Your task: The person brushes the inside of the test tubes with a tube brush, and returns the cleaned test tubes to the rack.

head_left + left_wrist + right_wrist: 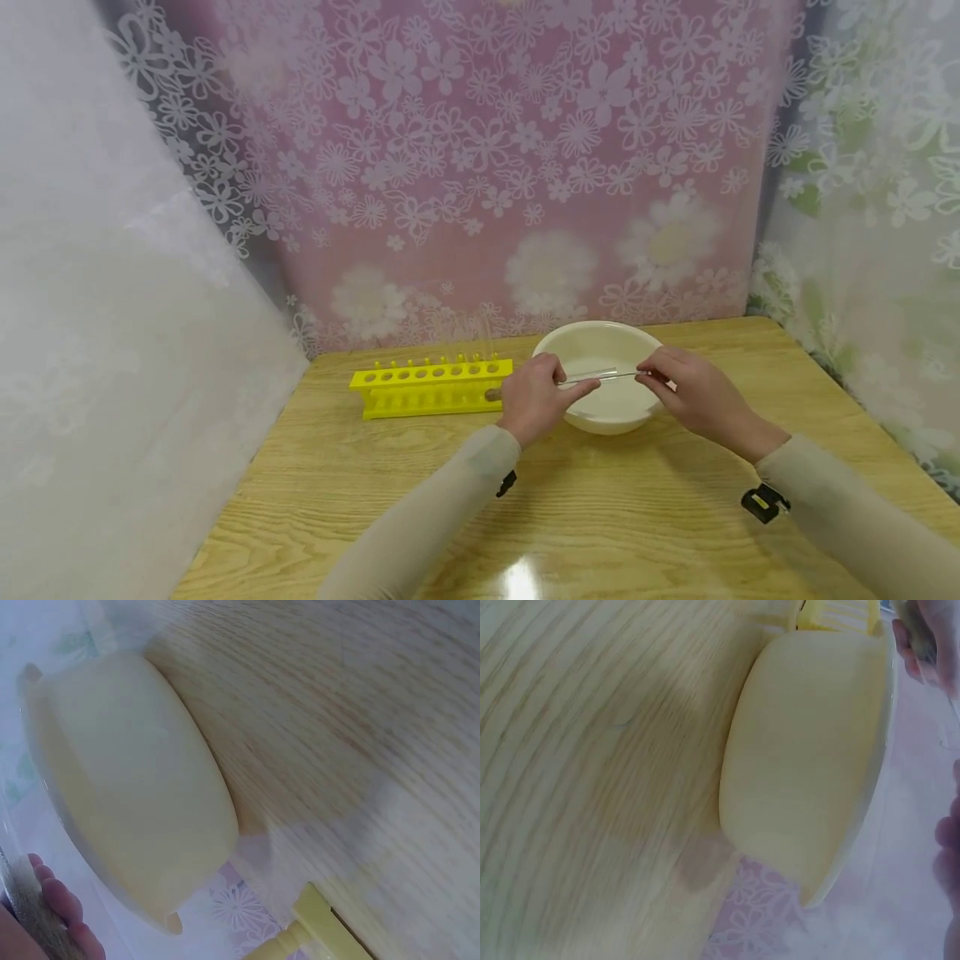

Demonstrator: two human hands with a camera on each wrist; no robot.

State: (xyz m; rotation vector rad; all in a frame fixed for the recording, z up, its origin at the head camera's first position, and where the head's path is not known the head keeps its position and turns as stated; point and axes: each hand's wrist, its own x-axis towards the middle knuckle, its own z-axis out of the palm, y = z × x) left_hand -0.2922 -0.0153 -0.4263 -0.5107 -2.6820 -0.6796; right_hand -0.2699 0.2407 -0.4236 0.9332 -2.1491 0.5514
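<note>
Over the white basin (611, 421), my left hand (534, 398) grips a clear glass test tube (596, 374), which lies nearly level. Inside the tube is a test tube brush (34, 904); its brown-grey bristles show through the glass beside the left fingers in the left wrist view. The thin wire handle leaves the tube's mouth toward the right, where my right hand (697, 396) pinches it between thumb and fingers. In the right wrist view, both hands are partly cut off at the right edge. The basin's contents cannot be made out.
A yellow test tube rack (431, 375) stands left of the basin, with several clear tubes (486, 329) upright along its back right. Flowered curtains (525, 167) enclose the wooden table (600, 517) at the back and sides.
</note>
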